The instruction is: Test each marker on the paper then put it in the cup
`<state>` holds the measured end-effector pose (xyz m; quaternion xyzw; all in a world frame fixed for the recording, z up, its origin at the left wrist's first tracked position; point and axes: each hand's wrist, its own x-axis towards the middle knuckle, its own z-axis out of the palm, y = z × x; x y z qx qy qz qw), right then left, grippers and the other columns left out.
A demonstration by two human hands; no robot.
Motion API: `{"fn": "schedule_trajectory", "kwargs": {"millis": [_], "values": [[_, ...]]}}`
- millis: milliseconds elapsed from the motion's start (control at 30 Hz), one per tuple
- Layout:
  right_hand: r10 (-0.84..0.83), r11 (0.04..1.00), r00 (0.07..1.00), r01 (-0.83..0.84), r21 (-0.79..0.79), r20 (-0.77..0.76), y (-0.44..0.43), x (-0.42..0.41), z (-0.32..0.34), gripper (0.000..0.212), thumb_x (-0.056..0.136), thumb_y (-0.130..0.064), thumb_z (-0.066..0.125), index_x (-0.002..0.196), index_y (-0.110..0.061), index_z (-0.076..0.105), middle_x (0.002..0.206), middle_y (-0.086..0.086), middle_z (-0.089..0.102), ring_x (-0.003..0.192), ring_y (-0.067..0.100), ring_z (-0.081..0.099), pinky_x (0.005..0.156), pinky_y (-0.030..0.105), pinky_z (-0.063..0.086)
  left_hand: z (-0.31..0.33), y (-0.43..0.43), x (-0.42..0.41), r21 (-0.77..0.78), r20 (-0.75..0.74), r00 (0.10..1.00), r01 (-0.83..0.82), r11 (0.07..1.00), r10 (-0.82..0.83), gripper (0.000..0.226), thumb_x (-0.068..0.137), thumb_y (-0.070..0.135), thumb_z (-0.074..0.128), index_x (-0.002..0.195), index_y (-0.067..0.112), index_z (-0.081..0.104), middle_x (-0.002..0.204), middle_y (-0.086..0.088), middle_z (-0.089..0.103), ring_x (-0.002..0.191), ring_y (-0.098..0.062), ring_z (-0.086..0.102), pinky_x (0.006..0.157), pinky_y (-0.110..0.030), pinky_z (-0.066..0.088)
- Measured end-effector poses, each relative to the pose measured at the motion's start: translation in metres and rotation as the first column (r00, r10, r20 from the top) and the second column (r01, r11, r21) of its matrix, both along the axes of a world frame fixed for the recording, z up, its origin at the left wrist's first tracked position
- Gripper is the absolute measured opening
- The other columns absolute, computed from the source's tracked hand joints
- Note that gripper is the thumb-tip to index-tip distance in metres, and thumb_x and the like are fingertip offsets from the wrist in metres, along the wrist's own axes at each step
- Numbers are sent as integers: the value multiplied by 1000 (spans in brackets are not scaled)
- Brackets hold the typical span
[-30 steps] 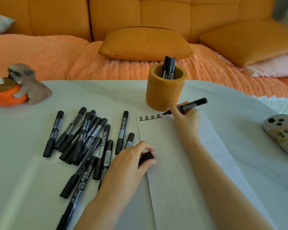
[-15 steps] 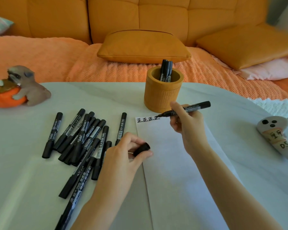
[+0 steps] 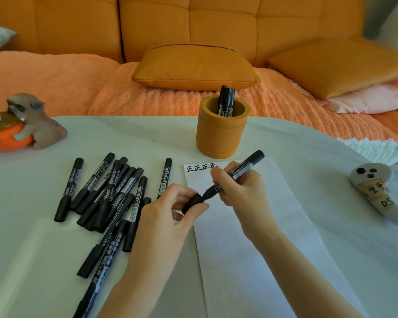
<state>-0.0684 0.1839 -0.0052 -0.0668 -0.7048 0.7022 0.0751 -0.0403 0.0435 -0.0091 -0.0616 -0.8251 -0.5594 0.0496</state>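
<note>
Recapping over the paper [image 3: 251,226], just short of the cup [image 3: 221,134]: right hand [image 3: 241,191] fingers gripping marker [image 3: 237,174], left hand [image 3: 168,214] pinching cap [image 3: 191,203], seemingly part-seated.

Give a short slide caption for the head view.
Hands recap marker above marked paper, beside cup.

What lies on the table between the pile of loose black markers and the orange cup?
Head view: one black marker lying apart from the pile of loose black markers, then bare white table up to the orange ribbed cup.
</note>
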Motion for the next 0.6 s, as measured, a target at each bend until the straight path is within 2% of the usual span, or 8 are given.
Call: {"fn": "schedule_trajectory", "kwargs": {"millis": [133,233,367,500,600], "values": [[38,999,999,-38,31,-14,-7,3,-1,34,90,-10,61,62,2,45,47,-1,34,44,12,29,45,21,28,4,2,2,-36,-22,999,37,999,-38,14,74,21,74,81,25,63,84,24,66,72,3,64,63,-10,48],[18,999,1000,-17,29,-19,-11,5,-3,38,91,-10,59,64,10,41,48,1,35,45,12,30,46,21,30,4,1,3,-18,-25,998,54,998,-55,14,73,19,74,77,24,61,80,21,68,66,1,65,61,-7,46],[-11,1000,1000,11,24,-13,-14,8,-5,34,87,-4,55,64,9,35,56,10,33,49,15,29,46,23,28,1,0,6,12,-9,999,53,998,-53,11,73,21,74,77,22,64,75,16,69,68,-3,66,64,-7,46],[-22,1000,1000,22,3,1,-16,11,-6,31,86,0,53,63,7,33,51,2,29,49,15,26,46,22,27,0,0,8,66,15,999,46,997,-47,8,73,20,73,78,20,66,70,14,69,68,-6,66,65,-9,46],[-9,1000,1000,9,-13,25,-16,13,-7,32,86,1,53,62,5,32,51,2,28,49,14,26,45,22,27,1,0,11,91,18,998,63,994,-65,7,74,18,73,77,20,68,68,15,69,67,-5,65,66,-10,47]]}}
